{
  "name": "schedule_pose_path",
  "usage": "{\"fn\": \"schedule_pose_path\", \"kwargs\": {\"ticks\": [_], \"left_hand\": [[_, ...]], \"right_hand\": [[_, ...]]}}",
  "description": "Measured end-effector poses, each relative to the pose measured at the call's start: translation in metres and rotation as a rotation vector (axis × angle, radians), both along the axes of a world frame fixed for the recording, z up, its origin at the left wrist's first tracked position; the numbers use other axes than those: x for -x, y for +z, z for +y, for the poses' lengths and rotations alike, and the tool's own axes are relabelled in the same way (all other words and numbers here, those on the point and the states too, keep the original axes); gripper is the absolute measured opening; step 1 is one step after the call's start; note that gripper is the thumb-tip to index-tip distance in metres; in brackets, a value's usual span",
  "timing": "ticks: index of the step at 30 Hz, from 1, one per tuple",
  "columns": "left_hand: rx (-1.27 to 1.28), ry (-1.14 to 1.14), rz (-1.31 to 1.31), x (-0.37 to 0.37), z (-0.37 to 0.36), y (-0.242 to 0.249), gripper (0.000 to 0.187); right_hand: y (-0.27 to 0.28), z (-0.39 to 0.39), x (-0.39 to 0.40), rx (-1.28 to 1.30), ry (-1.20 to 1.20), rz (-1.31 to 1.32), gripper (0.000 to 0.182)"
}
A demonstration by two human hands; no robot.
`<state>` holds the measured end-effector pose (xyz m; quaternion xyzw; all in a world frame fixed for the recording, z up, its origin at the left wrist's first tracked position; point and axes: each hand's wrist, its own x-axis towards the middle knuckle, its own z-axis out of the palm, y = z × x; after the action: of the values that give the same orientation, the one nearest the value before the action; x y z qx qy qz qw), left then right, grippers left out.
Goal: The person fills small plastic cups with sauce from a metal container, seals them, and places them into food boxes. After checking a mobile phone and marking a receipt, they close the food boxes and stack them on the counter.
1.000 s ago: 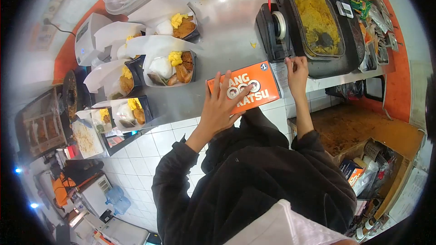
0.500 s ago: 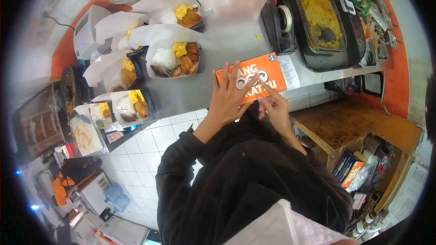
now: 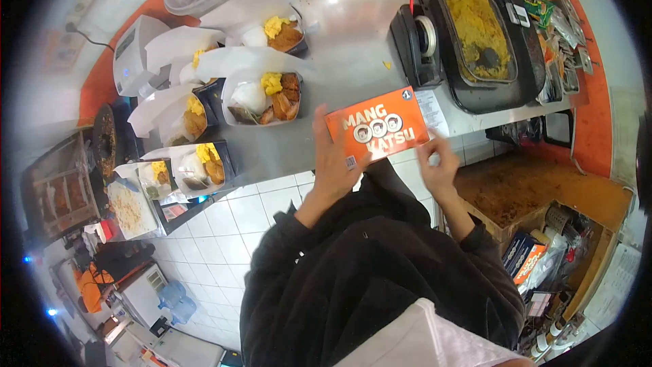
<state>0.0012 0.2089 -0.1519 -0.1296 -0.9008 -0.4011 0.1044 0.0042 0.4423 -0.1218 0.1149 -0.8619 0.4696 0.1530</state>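
A closed orange meal box (image 3: 380,124) printed "MANG KATSU" rests at the front edge of the steel counter. My left hand (image 3: 334,166) grips its left side, fingers along the edge and thumb at the front. Beside the box's lower right corner is my right hand (image 3: 438,166), its thumb and fingers curled together; whether something is pinched there I cannot make out. To the left stands an open box (image 3: 263,98) with rice, yellow scrambled-looking food and sliced fried cutlet. Several similar open boxes, such as one with a cutlet (image 3: 204,166), are grouped around it.
A black tape dispenser (image 3: 414,44) stands behind the box, near a printed paper (image 3: 431,112). A black tray (image 3: 468,98) carries a clear container of yellow food (image 3: 479,27). Lower right is a wooden shelf (image 3: 523,183); a white printer-like device (image 3: 136,54) stands far left.
My right hand has moved from the box's top face down to its lower right corner, and its fingers have curled. My left fingers have slid off the top to the left side.
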Motion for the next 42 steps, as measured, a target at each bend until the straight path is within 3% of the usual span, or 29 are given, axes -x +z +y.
{"fn": "schedule_pose_path", "kwargs": {"ticks": [1, 3, 5, 7, 9, 10, 12, 14, 16, 18, 20, 21, 23, 24, 26, 28, 29, 31, 32, 33, 34, 35, 37, 38, 39, 41, 42], "left_hand": [[0.006, 0.0, 0.01, -0.005, 0.004, -0.003, 0.087], [-0.903, 0.365, -0.467, -0.02, 0.019, -0.009, 0.072], [-1.259, 0.306, -0.729, -0.034, 0.019, -0.068, 0.062], [-1.266, 0.349, -0.748, -0.037, 0.021, -0.071, 0.061], [-1.425, 0.358, -0.739, -0.033, 0.023, -0.076, 0.057], [-1.43, 0.358, -0.72, -0.029, 0.024, -0.072, 0.057], [-1.34, 0.376, -0.689, -0.022, 0.023, -0.066, 0.055], [-1.255, 0.397, -0.72, 0.006, 0.03, -0.019, 0.055], [-1.176, 0.419, -0.756, 0.038, 0.043, 0.023, 0.055], [-1.221, 0.337, -0.459, 0.077, 0.066, 0.043, 0.057], [-1.219, 0.355, -0.376, 0.118, 0.076, 0.04, 0.058], [-1.207, 0.362, -0.314, 0.138, 0.078, 0.038, 0.058], [-1.09, 0.433, -0.503, 0.173, 0.075, 0.035, 0.056], [-1.16, 0.47, -0.435, 0.19, 0.078, 0.027, 0.056], [-1.229, 0.538, -0.348, 0.214, 0.08, -0.007, 0.055], [-1.605, 0.447, -0.475, 0.228, 0.072, -0.04, 0.062], [-1.609, 0.468, -0.459, 0.224, 0.065, -0.039, 0.062], [-1.605, 0.225, -0.697, 0.204, 0.051, -0.023, 0.058], [-1.577, 0.237, -0.747, 0.187, 0.048, 0.004, 0.06], [-1.549, 0.246, -0.799, 0.169, 0.043, 0.039, 0.062], [-1.334, 0.148, -0.64, 0.151, 0.028, 0.072, 0.06], [-1.108, 0.047, -0.48, 0.136, 0.005, 0.097, 0.059], [-0.423, 0.151, -0.069, 0.13, -0.061, 0.119, 0.058], [-0.053, 0.273, 0.015, 0.13, -0.094, 0.138, 0.058], [0.317, 0.386, 0.102, 0.131, -0.124, 0.151, 0.059], [0.688, 0.428, 0.085, 0.135, -0.181, 0.129, 0.043], [0.685, 0.42, 0.09, 0.137, -0.196, 0.121, 0.043]], "right_hand": [[0.015, 0.001, 0.013, 0.078, -0.085, -0.139, 0.044], [0.021, 0.007, 0.039, 0.083, -0.118, -0.374, 0.049], [-0.01, 0.003, 0.045, 0.147, -0.008, -0.482, 0.052], [-0.006, -0.001, 0.057, 0.24, 0.161, -0.684, 0.057], [0.0, -0.005, 0.065, 0.329, 0.199, -0.694, 0.057], [0.002, -0.004, 0.069, 0.423, 0.229, -0.712, 0.057], [-0.003, 0.0, 0.087, 0.347, 0.237, -0.654, 0.056], [0.009, 0.003, 0.106, 0.457, 0.231, -0.586, 0.055], [0.058, 0.008, 0.154, 0.387, 0.336, -0.551, 0.053], [0.082, 0.009, 0.215, 0.298, 0.411, -0.528, 0.053], [0.115, -0.001, 0.273, 0.186, 0.533, -0.551, 0.053], [0.107, -0.003, 0.312, 0.124, 0.594, -0.609, 0.054], [0.097, -0.02, 0.37, 0.035, 0.674, -0.583, 0.056], [0.112, -0.031, 0.378, -0.022, 0.673, -0.691, 0.057], [0.075, -0.044, 0.423, -0.155, 0.669, -0.81, 0.061], [0.008, -0.048, 0.459, -0.25, 0.723, -0.806, 0.061], [-0.01, -0.053, 0.468, -0.336, 0.746, -0.801, 0.061], [0.001, -0.059, 0.457, -0.322, 0.703, -0.728, 0.058], [0.008, -0.059, 0.444, -0.305, 0.638, -0.657, 0.055], [0.014, -0.063, 0.421, -0.561, 0.478, -0.037, 0.052], [0.023, -0.07, 0.391, -0.761, 0.272, 0.595, 0.05], [0.044, -0.081, 0.352, -0.564, 0.315, 0.366, 0.045], [0.08, -0.1, 0.27, -0.183, 0.486, -0.09, 0.032], [0.08, -0.107, 0.229, -0.042, 0.541, -0.387, 0.026], [0.068, -0.116, 0.202, -0.21, 0.621, -0.31, 0.026], [0.043, -0.146, 0.159, -0.314, 0.654, -0.514, 0.036], [0.019, -0.165, 0.147, -0.255, 0.607, -0.606, 0.04]]}}
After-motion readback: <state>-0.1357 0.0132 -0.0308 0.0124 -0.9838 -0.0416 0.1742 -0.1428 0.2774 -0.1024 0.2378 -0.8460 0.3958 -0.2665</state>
